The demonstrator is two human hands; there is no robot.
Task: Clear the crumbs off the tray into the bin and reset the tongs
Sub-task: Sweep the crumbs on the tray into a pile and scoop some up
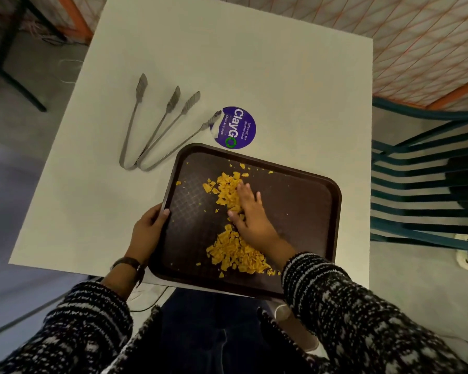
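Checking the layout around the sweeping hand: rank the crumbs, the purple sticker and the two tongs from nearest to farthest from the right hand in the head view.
1. Crumbs: touching the right hand, on the tray.
2. Purple sticker: on the table beyond the tray's far edge.
3. Tongs: both pairs lie side by side on the table, far left; the pair nearer the sticker is closer.

A brown tray (303,201) sits at the near edge of a white table (227,63), overhanging it. The left hand (146,233) grips the tray's left rim; the right hand (250,214) lies flat, fingers spread, among yellow crumbs (227,190). Two metal tongs (157,128) lie on the table beside a purple sticker (239,125)
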